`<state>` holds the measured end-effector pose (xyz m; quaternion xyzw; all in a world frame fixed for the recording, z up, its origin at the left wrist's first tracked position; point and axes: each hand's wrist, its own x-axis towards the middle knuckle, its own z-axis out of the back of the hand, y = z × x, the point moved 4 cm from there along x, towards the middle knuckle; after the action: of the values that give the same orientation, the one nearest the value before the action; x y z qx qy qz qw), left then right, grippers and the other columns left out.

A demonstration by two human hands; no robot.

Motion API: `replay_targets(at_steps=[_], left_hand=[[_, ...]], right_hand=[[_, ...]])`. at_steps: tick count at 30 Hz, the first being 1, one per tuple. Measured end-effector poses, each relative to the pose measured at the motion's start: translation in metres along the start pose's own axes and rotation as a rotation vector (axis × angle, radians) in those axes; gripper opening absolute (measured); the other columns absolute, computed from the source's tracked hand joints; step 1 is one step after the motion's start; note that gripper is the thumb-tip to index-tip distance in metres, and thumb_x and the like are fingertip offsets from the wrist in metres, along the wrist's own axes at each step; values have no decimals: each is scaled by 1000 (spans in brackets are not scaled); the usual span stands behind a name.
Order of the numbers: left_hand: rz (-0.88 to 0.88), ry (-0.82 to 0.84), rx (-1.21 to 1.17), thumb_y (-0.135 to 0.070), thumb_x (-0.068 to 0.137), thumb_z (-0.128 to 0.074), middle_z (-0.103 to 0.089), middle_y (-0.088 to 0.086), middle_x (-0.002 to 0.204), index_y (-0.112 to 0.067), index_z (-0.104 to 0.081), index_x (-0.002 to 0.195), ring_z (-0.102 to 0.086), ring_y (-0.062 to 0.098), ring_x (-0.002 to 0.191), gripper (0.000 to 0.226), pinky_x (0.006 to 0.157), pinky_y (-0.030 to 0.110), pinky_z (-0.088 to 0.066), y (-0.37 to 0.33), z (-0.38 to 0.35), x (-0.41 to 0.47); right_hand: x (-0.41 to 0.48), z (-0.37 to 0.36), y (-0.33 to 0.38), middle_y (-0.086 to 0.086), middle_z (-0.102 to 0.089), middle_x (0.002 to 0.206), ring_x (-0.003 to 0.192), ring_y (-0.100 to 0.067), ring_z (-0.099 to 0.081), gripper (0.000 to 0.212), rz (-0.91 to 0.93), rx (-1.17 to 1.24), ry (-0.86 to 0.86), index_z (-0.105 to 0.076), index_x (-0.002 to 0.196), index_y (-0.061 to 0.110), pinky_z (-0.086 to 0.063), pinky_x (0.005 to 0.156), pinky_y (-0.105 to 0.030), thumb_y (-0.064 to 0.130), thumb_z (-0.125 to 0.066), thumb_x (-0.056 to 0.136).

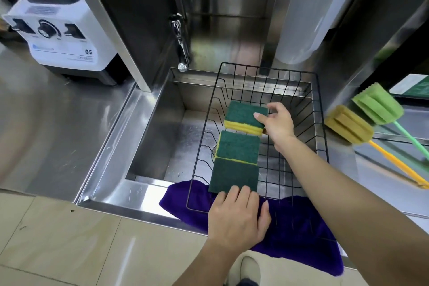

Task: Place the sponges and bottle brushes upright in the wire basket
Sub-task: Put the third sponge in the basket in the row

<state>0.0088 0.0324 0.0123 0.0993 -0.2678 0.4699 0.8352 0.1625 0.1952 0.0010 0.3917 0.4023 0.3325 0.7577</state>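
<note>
Near sponge [233,176] is being steadied by left hand [236,213], fingers together, curled over it.
Far sponge [243,114] is being pinched upright by right hand [276,123] in wire basket [321,111]; bottle brushes [348,125] judged next.

3 sponges [238,147] upright in wire basket [323,123] — 2 brushes [349,124] outside

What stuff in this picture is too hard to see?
Head view: green brush handle end, cut off by the right edge.
Drain, mostly hidden by the middle sponge.
Left hand fingertips, tucked by the near sponge; grip unclear.
Blender small print, too small.
</note>
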Motion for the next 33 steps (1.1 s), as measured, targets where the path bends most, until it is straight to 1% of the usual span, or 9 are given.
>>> replay_targets(at_steps=[9,12,15,18,21,24,28,31,33], left_hand=[[0,-16,18,-33,98,-31,-46,-1,61,-16,-52,62,-43,19,55,45,49,30,-34,2,-1,2],[-2,-21,24,-33,98,-32,-46,-1,61,-16,-51,62,-43,20,55,45,49,31,-33,2,-1,1],[-9,-29,24,-33,98,-33,-46,-1,61,-15,-51,61,-43,20,55,44,49,30,-32,2,-1,3],[-10,-24,17,-32,98,-33,-46,0,60,-15,-51,61,-43,21,54,45,49,30,-32,2,-1,3],[-7,6,20,-31,94,-41,-46,0,60,-15,-52,60,-45,21,54,39,49,30,-34,2,-2,3],[-6,35,22,-32,90,-46,-46,0,59,-15,-52,59,-46,21,54,35,48,30,-35,3,-1,5],[-23,49,4,-32,93,-43,-46,1,59,-15,-53,60,-47,22,54,38,47,31,-36,4,-2,5],[-43,64,-3,-35,99,-35,-48,1,60,-14,-55,62,-49,23,55,47,49,33,-38,6,0,4],[-74,85,4,-37,96,-40,-51,4,61,-12,-57,65,-51,25,58,44,57,36,-41,2,0,5]], right_hand=[[-2,-6,0,-7,-48,103,98,-19,-46,38,68,-65,200,-63,116,14,-38,84,-28,8,-72,79],[-2,-4,-1,-8,-49,111,97,-21,-51,43,54,-105,232,-59,123,17,-47,83,-34,14,-69,82],[-4,-4,0,-3,-49,112,92,-22,-53,49,33,-191,273,-51,133,23,-52,84,-39,21,-65,86],[-13,-3,4,-6,-49,131,110,-22,-50,63,66,-303,315,-34,144,23,-44,95,-36,23,-62,88],[-26,1,8,-10,-37,151,133,-25,-42,74,88,-358,339,-16,150,22,-36,107,-36,25,-59,90],[-37,14,12,-14,-46,143,130,-28,-45,73,126,-407,304,-15,150,21,-35,104,-34,28,-57,91],[-55,44,19,-3,-63,99,91,-18,-59,59,213,-412,247,-35,143,17,-45,82,-31,28,-58,90],[-75,73,18,0,-62,89,81,-14,-57,46,260,-431,180,-46,133,13,-44,73,-27,25,-57,90],[-86,96,11,-2,-61,88,83,-15,-56,40,255,-437,129,-50,129,11,-43,73,-28,23,-56,91]])
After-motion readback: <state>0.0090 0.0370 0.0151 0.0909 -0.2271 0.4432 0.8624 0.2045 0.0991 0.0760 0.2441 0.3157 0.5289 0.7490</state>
